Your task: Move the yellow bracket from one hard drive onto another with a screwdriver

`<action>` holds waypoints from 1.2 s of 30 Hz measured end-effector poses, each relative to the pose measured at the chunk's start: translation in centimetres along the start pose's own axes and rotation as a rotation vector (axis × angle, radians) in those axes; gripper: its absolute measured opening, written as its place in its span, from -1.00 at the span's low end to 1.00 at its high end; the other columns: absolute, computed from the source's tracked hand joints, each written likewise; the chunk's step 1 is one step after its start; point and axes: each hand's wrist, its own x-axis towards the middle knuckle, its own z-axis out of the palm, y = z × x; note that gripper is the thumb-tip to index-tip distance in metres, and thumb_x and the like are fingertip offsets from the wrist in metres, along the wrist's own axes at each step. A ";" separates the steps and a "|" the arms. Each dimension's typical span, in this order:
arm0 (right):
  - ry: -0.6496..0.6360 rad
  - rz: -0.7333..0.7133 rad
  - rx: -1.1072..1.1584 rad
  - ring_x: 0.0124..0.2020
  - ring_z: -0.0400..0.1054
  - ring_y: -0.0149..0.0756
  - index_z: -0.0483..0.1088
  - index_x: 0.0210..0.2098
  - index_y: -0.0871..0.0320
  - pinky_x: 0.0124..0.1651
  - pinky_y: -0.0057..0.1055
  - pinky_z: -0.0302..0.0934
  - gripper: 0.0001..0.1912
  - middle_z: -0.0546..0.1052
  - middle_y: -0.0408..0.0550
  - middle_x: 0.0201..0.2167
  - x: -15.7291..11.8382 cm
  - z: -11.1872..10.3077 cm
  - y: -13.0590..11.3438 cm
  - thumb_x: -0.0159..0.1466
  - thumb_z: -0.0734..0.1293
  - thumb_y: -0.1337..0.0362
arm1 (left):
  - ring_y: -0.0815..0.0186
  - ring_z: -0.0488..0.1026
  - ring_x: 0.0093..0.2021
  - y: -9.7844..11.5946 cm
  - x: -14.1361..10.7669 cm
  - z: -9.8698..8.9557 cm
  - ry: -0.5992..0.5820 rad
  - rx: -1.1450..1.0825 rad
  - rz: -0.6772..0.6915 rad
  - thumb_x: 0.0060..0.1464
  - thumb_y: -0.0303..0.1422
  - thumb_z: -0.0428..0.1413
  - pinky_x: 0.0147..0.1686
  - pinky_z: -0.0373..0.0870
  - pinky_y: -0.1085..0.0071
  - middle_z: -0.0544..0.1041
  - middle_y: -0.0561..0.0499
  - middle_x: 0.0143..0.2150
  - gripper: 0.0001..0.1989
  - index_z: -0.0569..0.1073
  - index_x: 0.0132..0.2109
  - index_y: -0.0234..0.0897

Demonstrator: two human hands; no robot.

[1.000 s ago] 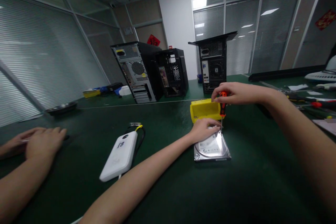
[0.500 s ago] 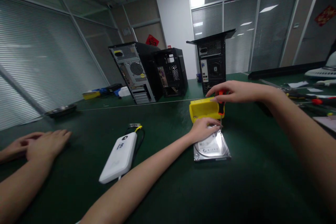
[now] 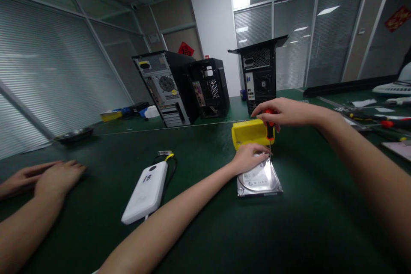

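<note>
A silver hard drive (image 3: 260, 180) lies flat on the green tabletop in front of me. My left hand (image 3: 248, 158) grips its far left part, with fingertips reaching close to the shaft of a screwdriver. That screwdriver (image 3: 270, 130), red and black, stands upright with its tip at the drive's far right edge. From above, my right hand (image 3: 272, 112) has its fingers curled round the handle's top. Just behind the drive sits an open yellow case (image 3: 248, 130) with small metal bits inside. My left fingers partly hide the spot where the tip meets the drive.
A white power bank (image 3: 146, 192) with a cable lies left of my forearm. Another person's hands (image 3: 59, 177) rest at the far left. Computer cases (image 3: 170, 90) and another tower (image 3: 260, 77) stand at the back. Tools (image 3: 379, 120) lie at the right, a dark tray (image 3: 73, 135) far left.
My right hand's fingers have shifted slightly round the screwdriver handle. My left hand and the drive stay put. The other person's hands have moved slightly.
</note>
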 end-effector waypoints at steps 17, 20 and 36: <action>0.105 -0.015 -0.130 -0.32 0.37 -0.29 0.25 0.03 0.16 -0.29 -0.38 0.24 -0.59 0.46 0.01 -0.27 0.3 0.5 0.1 0.22 0.19 0.14 | 0.29 0.41 0.00 -0.1 0.1 0.1 0.010 0.012 0.018 0.13 -0.22 0.01 0.05 0.25 0.37 0.53 0.03 -0.04 -0.72 0.52 -0.13 -0.21; 0.074 -0.004 -0.083 -0.33 0.37 -0.29 0.26 -0.04 0.15 -0.34 -0.39 0.23 -0.57 0.46 0.00 -0.27 0.3 0.5 0.0 0.18 0.24 0.05 | 0.29 0.41 0.00 0.0 0.0 0.0 0.008 0.010 0.011 0.13 -0.23 0.01 0.06 0.24 0.37 0.52 0.04 -0.04 -0.73 0.52 -0.13 -0.20; 0.034 -0.010 -0.113 -0.31 0.35 -0.29 0.21 -0.03 0.14 -0.32 -0.41 0.21 -0.64 0.44 0.00 -0.26 0.0 0.4 -0.3 0.20 0.21 0.17 | 0.28 0.42 -0.01 -0.1 0.0 0.0 0.015 0.004 0.013 0.12 -0.22 0.02 0.04 0.26 0.35 0.53 0.03 -0.05 -0.73 0.52 -0.14 -0.21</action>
